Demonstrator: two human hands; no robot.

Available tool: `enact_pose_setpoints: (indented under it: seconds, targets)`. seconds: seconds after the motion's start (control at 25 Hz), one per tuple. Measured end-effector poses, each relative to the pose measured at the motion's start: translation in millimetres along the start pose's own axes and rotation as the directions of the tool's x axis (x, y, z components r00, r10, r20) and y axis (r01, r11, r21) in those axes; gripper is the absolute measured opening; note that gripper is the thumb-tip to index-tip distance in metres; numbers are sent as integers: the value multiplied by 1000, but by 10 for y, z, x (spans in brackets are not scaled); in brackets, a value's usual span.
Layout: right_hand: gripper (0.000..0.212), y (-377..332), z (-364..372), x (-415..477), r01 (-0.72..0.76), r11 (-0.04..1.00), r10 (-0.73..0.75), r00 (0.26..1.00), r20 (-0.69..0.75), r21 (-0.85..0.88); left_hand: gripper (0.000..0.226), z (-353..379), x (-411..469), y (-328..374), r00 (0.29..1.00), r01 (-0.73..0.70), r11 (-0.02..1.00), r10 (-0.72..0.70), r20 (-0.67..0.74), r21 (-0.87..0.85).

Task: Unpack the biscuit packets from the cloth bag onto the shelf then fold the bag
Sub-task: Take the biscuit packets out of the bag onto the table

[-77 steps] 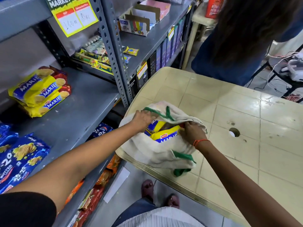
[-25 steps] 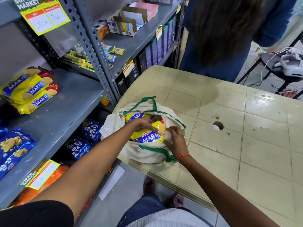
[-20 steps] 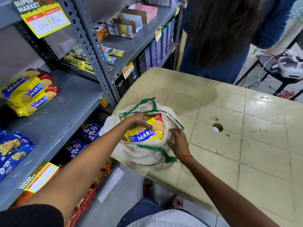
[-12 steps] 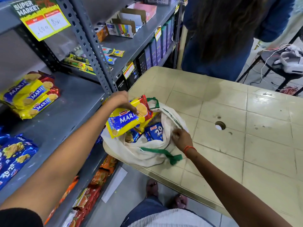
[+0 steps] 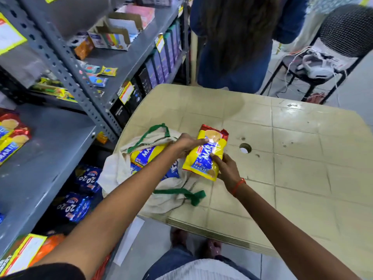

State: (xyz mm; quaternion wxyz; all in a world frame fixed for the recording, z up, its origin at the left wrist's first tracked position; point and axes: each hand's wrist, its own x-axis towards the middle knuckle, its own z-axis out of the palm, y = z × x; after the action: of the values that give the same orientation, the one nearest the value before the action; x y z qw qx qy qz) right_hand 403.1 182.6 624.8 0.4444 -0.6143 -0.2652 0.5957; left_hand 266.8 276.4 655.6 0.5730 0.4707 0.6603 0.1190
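A cream cloth bag (image 5: 121, 174) with green handles lies open at the near left corner of the beige table (image 5: 292, 158). Inside it I see another yellow Marie packet (image 5: 146, 156) and a blue packet (image 5: 174, 171). Both hands hold one yellow Marie biscuit packet (image 5: 205, 156) just right of the bag's mouth, above the table. My left hand (image 5: 185, 144) grips its upper left side; my right hand (image 5: 225, 168) grips its lower right edge. More Marie packets (image 5: 11, 138) lie stacked on the grey shelf (image 5: 52, 150) at the far left.
Blue 20-20 packets (image 5: 80, 190) fill the lower shelf beside the table. A grey upright post (image 5: 66, 71) divides the shelving. A person in blue (image 5: 236, 47) stands at the table's far side. A black chair (image 5: 327, 63) holding white gear stands far right.
The Marie packet has moved from above the bag's left side to its right, over the table. My right hand let go of the bag's rim and took hold of the packet.
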Motion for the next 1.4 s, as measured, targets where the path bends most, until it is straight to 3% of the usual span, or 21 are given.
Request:
enact_pose_setpoints:
  seconds: [0.12, 0.24, 0.36, 0.44, 0.48, 0.56, 0.64, 0.72, 0.84, 0.96, 1.04, 1.2, 1.32, 1.4]
  targets:
    - [34, 63, -337, 227, 33, 997, -44, 988, -150, -74, 31, 483, 166, -62, 989, -140, 986, 134, 70, 90]
    - [33, 194, -639, 417, -23, 979, -8, 988, -152, -201, 36, 829, 133, -157, 966, -225, 964, 201, 162, 143]
    - [37, 337, -740, 477, -66, 914, 15, 991, -130, -399, 41, 968, 151, -263, 955, -186, 969, 139, 261, 164]
    - [47, 305, -670, 425, -59, 866, -7, 991, -130, -497, 43, 954, 146, -267, 952, -123, 989, 95, 290, 78]
    - [50, 255, -604, 396, -43, 831, -46, 988, -147, -555, 43, 926, 113, -253, 959, -140, 990, 127, 252, 32]
    - [48, 143, -403, 342, 6, 762, -166, 969, -185, -647, 37, 802, 33, -274, 973, -231, 973, 231, 1, -22]
    - [45, 60, -76, 311, 130, 731, -266, 958, -105, -670, 20, 546, -18, -426, 884, -323, 945, 321, -340, 50]
    - [31, 70, 328, 288, 253, 739, -278, 959, 60, -624, 19, 170, 23, -725, 801, -272, 928, 365, -475, 254]
    - [26, 201, 829, 201, 174, 793, -52, 974, 219, -584, 49, -266, 180, -1127, 922, -47, 780, 274, -272, 625]
    - [9, 307, 1045, 162, 0, 800, 122, 979, 162, -600, 68, -374, 287, -1191, 989, -51, 642, 137, -48, 765]
    - [9, 318, 1093, 166, -100, 821, 181, 979, 90, -562, 72, -377, 329, -1086, 997, -31, 640, 78, -25, 768]
    - [31, 334, 1011, 187, -234, 809, 279, 960, 2, -539, 72, -391, 366, -943, 1000, 20, 615, -4, -23, 788]
    - [23, 383, 883, 192, -261, 840, 305, 952, 17, -475, 71, -501, 320, -860, 998, 14, 744, -51, 36, 668]
    - [15, 356, 869, 162, -240, 883, 272, 962, 24, -403, 68, -648, 215, -709, 999, 30, 773, -49, 12, 634]
